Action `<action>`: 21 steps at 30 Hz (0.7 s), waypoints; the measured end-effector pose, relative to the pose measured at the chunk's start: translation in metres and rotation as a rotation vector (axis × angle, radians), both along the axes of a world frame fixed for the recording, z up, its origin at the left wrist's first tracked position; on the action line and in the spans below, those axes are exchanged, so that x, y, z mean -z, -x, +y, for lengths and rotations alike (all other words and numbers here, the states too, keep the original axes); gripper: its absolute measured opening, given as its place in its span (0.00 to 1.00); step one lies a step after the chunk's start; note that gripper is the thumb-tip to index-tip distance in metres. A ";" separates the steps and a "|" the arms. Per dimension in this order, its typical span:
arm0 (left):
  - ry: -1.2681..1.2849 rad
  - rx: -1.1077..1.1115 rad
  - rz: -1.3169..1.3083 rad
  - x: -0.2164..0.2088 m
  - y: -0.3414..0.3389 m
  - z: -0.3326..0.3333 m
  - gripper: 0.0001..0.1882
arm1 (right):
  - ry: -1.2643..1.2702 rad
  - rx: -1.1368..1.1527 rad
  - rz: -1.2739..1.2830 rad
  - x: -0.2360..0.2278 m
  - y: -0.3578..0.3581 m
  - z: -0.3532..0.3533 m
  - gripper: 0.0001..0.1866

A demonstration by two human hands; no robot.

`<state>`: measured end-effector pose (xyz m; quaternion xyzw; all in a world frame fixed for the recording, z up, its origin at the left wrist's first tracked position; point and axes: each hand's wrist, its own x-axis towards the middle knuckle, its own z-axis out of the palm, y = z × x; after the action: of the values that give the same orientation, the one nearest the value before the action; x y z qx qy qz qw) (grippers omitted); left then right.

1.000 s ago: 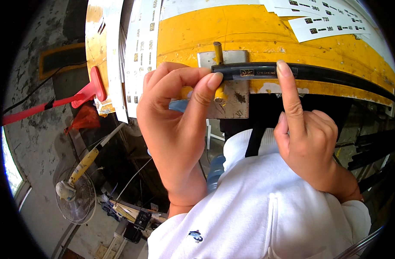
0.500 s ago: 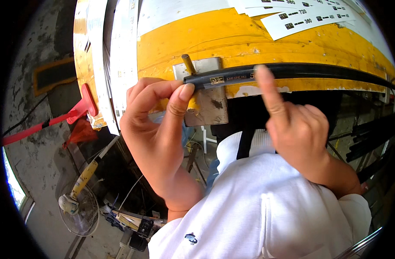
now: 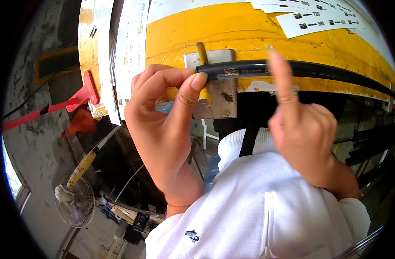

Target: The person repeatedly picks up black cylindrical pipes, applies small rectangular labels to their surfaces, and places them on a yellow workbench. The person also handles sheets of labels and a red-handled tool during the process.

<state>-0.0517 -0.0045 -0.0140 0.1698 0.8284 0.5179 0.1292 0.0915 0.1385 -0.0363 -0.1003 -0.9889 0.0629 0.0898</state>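
A long black tube (image 3: 335,72) lies along the near edge of the yellow table, bending away to the right. My left hand (image 3: 160,103) pinches its left end between thumb and fingertips. A thin clear strip with a small gold print (image 3: 247,71) runs along the tube near that end. Just past the print, my right hand (image 3: 305,134) points with its index finger stretched over the tube; the other fingers are curled and hold nothing. The fingertip is blurred, so contact is unclear. Beneath the tube's end are a metal plate (image 3: 225,97) and a short yellowed rod (image 3: 201,52).
Printed white label sheets (image 3: 318,21) lie at the table's far right. Long white strips (image 3: 130,47) cover the left end of the yellow table (image 3: 197,26). A red T-shaped handle (image 3: 85,93) juts in at left, and a fan (image 3: 74,200) stands below it.
My right index finger has swung more upright, still over the tube just past the print. My left hand keeps its pinch on the tube's end. The whole view has shifted slightly.
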 end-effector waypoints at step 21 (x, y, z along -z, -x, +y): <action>0.060 0.126 0.148 0.003 0.007 -0.011 0.08 | 0.191 0.185 0.154 0.000 -0.033 0.032 0.36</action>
<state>-0.0583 -0.0150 -0.0174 0.2553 0.8384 0.4699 0.1051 0.1248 0.1706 -0.0368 -0.1937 -0.9551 0.1556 0.1611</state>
